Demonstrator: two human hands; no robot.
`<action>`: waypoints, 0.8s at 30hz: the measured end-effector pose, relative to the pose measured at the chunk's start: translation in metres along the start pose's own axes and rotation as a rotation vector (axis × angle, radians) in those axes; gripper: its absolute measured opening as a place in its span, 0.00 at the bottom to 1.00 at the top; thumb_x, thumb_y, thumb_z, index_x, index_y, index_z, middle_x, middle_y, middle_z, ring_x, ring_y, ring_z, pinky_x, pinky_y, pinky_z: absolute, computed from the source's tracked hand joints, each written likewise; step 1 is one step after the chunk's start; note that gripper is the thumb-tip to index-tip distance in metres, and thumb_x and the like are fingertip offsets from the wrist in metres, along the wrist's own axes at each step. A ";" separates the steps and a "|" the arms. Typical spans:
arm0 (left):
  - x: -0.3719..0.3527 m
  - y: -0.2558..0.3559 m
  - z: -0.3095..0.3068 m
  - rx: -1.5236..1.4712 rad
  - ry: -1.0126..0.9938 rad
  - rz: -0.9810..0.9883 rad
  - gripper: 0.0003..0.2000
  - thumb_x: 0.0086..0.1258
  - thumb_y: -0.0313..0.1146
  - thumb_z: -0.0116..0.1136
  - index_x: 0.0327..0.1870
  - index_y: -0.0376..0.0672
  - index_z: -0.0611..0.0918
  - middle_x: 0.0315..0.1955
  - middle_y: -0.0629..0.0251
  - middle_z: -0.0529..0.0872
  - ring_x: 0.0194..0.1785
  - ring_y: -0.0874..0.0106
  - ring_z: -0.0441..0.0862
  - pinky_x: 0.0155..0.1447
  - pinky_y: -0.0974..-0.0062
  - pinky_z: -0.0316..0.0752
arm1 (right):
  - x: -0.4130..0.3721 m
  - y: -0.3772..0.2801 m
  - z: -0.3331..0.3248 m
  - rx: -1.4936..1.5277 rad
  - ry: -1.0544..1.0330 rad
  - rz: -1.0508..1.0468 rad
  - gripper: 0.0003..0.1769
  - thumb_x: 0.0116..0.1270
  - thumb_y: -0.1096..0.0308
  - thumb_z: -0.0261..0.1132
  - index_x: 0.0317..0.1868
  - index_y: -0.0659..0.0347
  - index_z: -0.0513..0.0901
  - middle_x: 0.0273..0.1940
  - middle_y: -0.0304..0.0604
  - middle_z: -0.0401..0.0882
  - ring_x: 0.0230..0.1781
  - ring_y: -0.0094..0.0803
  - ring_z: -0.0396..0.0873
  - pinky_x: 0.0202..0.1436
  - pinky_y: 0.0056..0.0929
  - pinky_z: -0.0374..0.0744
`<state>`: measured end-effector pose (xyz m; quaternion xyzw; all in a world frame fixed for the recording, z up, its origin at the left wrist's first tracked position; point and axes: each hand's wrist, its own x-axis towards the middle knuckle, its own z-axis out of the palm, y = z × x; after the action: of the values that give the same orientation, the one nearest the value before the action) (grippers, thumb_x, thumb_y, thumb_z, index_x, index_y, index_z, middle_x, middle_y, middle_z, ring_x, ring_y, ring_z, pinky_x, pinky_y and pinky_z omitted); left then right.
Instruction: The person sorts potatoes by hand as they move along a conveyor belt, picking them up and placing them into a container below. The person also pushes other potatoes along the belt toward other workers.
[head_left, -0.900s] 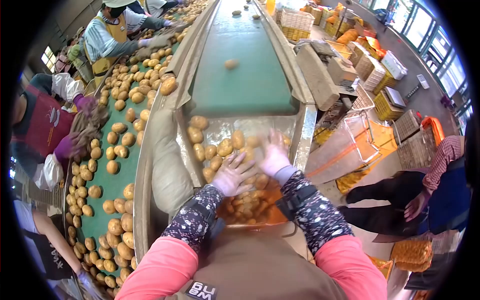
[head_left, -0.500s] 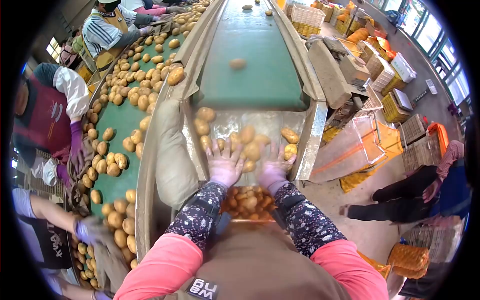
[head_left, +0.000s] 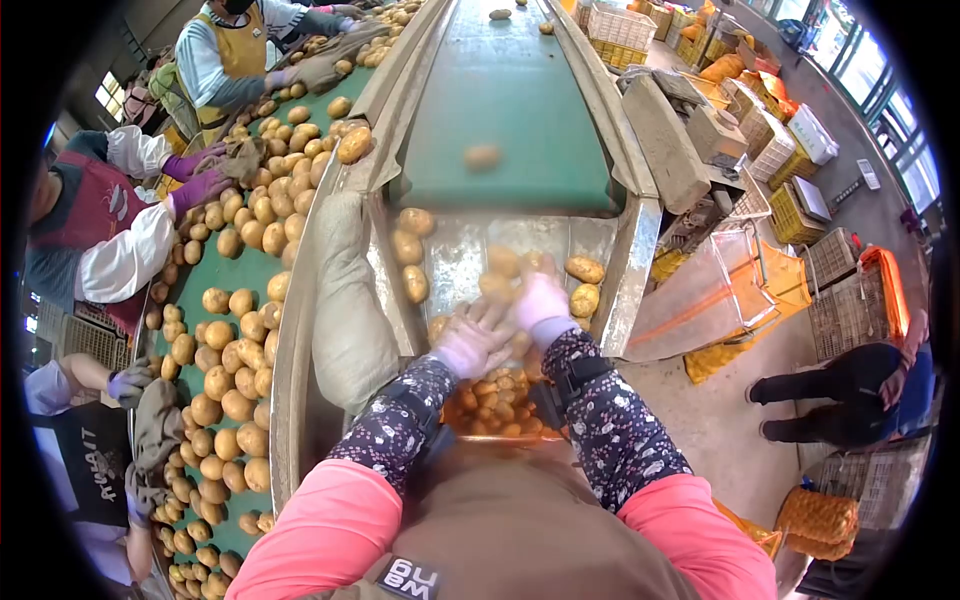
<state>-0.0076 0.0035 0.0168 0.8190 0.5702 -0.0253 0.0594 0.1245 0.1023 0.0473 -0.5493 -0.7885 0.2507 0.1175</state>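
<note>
My left hand (head_left: 472, 338), in a pale glove, lies over the lower end of the metal chute (head_left: 455, 255) with its fingers stretched out. Close by, my right hand (head_left: 543, 300) is blurred by motion, and its fingers cannot be made out clearly. Blurred potatoes (head_left: 500, 263) are just beyond and between both hands. Along the chute's left side sit several potatoes (head_left: 407, 246); two more potatoes (head_left: 584, 269) rest at the right. Below my wrists, a pile of potatoes (head_left: 495, 400) shows in an orange-tinted container or bag, partly hidden by my hands.
A green belt (head_left: 505, 130) carries a blurred potato (head_left: 482, 157) above the chute. A stuffed cloth (head_left: 345, 300) covers the left rail. Beyond it, another potato-laden belt (head_left: 205, 285) has several gloved co-workers alongside. Crates (head_left: 795, 215) and a person (head_left: 850, 390) are at right.
My hands have drawn closer together; the left slid right and toward me, the right moved up and is blurred. Potatoes shifted toward the chute's middle. Co-workers' hands moved over their belt.
</note>
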 end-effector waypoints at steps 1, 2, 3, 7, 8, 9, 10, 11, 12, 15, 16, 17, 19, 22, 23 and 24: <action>0.003 -0.002 0.004 -0.010 0.004 0.055 0.29 0.70 0.53 0.52 0.71 0.55 0.72 0.73 0.53 0.66 0.75 0.47 0.60 0.75 0.44 0.57 | 0.009 0.001 -0.003 0.022 -0.051 0.031 0.25 0.68 0.69 0.58 0.66 0.56 0.74 0.65 0.57 0.72 0.65 0.51 0.74 0.68 0.42 0.73; 0.006 -0.003 0.008 -0.021 0.010 0.110 0.29 0.70 0.52 0.52 0.71 0.54 0.72 0.73 0.53 0.65 0.75 0.48 0.60 0.76 0.45 0.57 | 0.019 0.004 -0.008 0.042 -0.101 0.062 0.26 0.64 0.66 0.61 0.65 0.51 0.76 0.64 0.60 0.74 0.63 0.56 0.75 0.66 0.45 0.75; 0.008 -0.004 0.010 -0.009 0.076 0.154 0.29 0.70 0.53 0.52 0.71 0.54 0.72 0.74 0.53 0.65 0.76 0.49 0.59 0.77 0.45 0.55 | 0.027 0.008 -0.013 0.063 -0.150 0.092 0.27 0.60 0.64 0.65 0.63 0.46 0.78 0.62 0.64 0.76 0.61 0.60 0.76 0.64 0.48 0.76; 0.010 -0.007 0.012 0.021 0.178 0.259 0.30 0.70 0.54 0.53 0.72 0.55 0.71 0.76 0.55 0.63 0.80 0.53 0.55 0.81 0.48 0.48 | 0.060 0.045 0.017 0.170 0.011 -0.051 0.21 0.66 0.64 0.62 0.60 0.52 0.77 0.52 0.58 0.81 0.48 0.56 0.81 0.53 0.44 0.80; 0.010 -0.007 0.013 0.022 0.164 0.270 0.30 0.70 0.54 0.53 0.73 0.56 0.70 0.76 0.56 0.63 0.80 0.54 0.55 0.82 0.48 0.47 | 0.069 0.053 0.029 0.303 0.076 -0.038 0.18 0.68 0.63 0.61 0.58 0.53 0.77 0.49 0.54 0.82 0.44 0.52 0.83 0.48 0.42 0.82; 0.011 -0.007 0.012 0.038 0.171 0.271 0.30 0.70 0.54 0.53 0.72 0.57 0.71 0.76 0.56 0.63 0.80 0.54 0.55 0.82 0.48 0.47 | 0.067 0.049 0.029 0.625 0.114 -0.002 0.18 0.69 0.64 0.61 0.58 0.54 0.77 0.47 0.49 0.83 0.41 0.46 0.83 0.44 0.38 0.83; 0.011 -0.006 0.010 0.051 0.180 0.269 0.30 0.70 0.55 0.53 0.72 0.57 0.71 0.76 0.57 0.63 0.80 0.54 0.55 0.82 0.48 0.47 | 0.062 0.039 0.019 0.945 0.149 0.034 0.17 0.70 0.65 0.60 0.58 0.54 0.76 0.45 0.45 0.83 0.39 0.41 0.84 0.41 0.35 0.83; 0.011 -0.005 0.010 0.063 0.185 0.270 0.29 0.70 0.55 0.53 0.72 0.58 0.71 0.76 0.58 0.63 0.80 0.54 0.55 0.81 0.48 0.47 | 0.057 0.035 0.004 1.315 -0.021 0.124 0.17 0.69 0.72 0.59 0.57 0.54 0.73 0.42 0.41 0.78 0.36 0.32 0.79 0.39 0.39 0.82; 0.011 -0.005 0.009 0.061 0.191 0.274 0.29 0.70 0.55 0.53 0.72 0.59 0.72 0.75 0.59 0.64 0.80 0.54 0.56 0.81 0.48 0.48 | 0.051 0.027 -0.006 1.466 -0.072 0.134 0.18 0.70 0.70 0.60 0.59 0.54 0.72 0.42 0.42 0.78 0.37 0.34 0.79 0.41 0.40 0.83; 0.013 -0.009 0.010 0.044 0.214 0.288 0.28 0.70 0.56 0.53 0.70 0.60 0.74 0.73 0.62 0.68 0.78 0.55 0.58 0.80 0.48 0.50 | 0.031 0.006 -0.021 1.801 -0.214 0.104 0.22 0.72 0.63 0.60 0.63 0.54 0.69 0.43 0.47 0.76 0.42 0.42 0.81 0.46 0.44 0.83; 0.014 -0.009 0.013 0.030 0.229 0.287 0.27 0.70 0.56 0.53 0.69 0.61 0.75 0.73 0.63 0.69 0.78 0.55 0.59 0.80 0.48 0.51 | 0.022 0.001 -0.026 1.832 -0.258 0.048 0.23 0.72 0.61 0.60 0.65 0.55 0.68 0.44 0.48 0.76 0.44 0.44 0.81 0.48 0.44 0.83; 0.014 -0.009 0.017 0.014 0.243 0.285 0.26 0.70 0.56 0.53 0.68 0.61 0.76 0.72 0.64 0.70 0.77 0.55 0.60 0.80 0.48 0.52 | 0.018 0.000 -0.027 1.860 -0.288 0.035 0.24 0.73 0.60 0.59 0.66 0.55 0.67 0.45 0.49 0.76 0.46 0.46 0.81 0.49 0.45 0.83; 0.013 -0.008 0.014 0.012 0.273 0.290 0.25 0.69 0.56 0.53 0.66 0.60 0.77 0.70 0.65 0.71 0.76 0.55 0.61 0.78 0.49 0.54 | 0.011 0.001 -0.026 1.916 -0.336 0.051 0.27 0.75 0.57 0.57 0.69 0.56 0.65 0.47 0.51 0.77 0.48 0.49 0.81 0.50 0.47 0.83; 0.017 -0.012 0.014 0.002 0.239 0.282 0.24 0.69 0.55 0.53 0.63 0.60 0.79 0.67 0.65 0.73 0.76 0.56 0.61 0.77 0.49 0.56 | 0.008 0.002 -0.022 1.999 -0.350 0.145 0.29 0.75 0.56 0.58 0.71 0.59 0.63 0.49 0.52 0.77 0.48 0.49 0.82 0.52 0.47 0.82; 0.018 -0.011 0.014 0.002 0.217 0.277 0.23 0.68 0.55 0.54 0.62 0.59 0.79 0.67 0.66 0.74 0.76 0.56 0.62 0.76 0.50 0.56 | 0.004 0.003 -0.021 2.026 -0.349 0.172 0.30 0.75 0.57 0.59 0.71 0.60 0.63 0.49 0.52 0.77 0.48 0.48 0.82 0.53 0.47 0.82; 0.019 -0.010 0.016 0.007 0.219 0.280 0.25 0.67 0.54 0.55 0.64 0.60 0.78 0.67 0.67 0.73 0.75 0.58 0.62 0.77 0.51 0.55 | -0.001 0.005 -0.021 2.017 -0.354 0.127 0.30 0.74 0.57 0.60 0.70 0.60 0.64 0.49 0.51 0.78 0.48 0.47 0.82 0.53 0.45 0.82</action>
<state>-0.0098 0.0223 -0.0014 0.8883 0.4537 0.0707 -0.0032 0.1383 0.1086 0.0621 -0.1907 -0.1862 0.8800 0.3931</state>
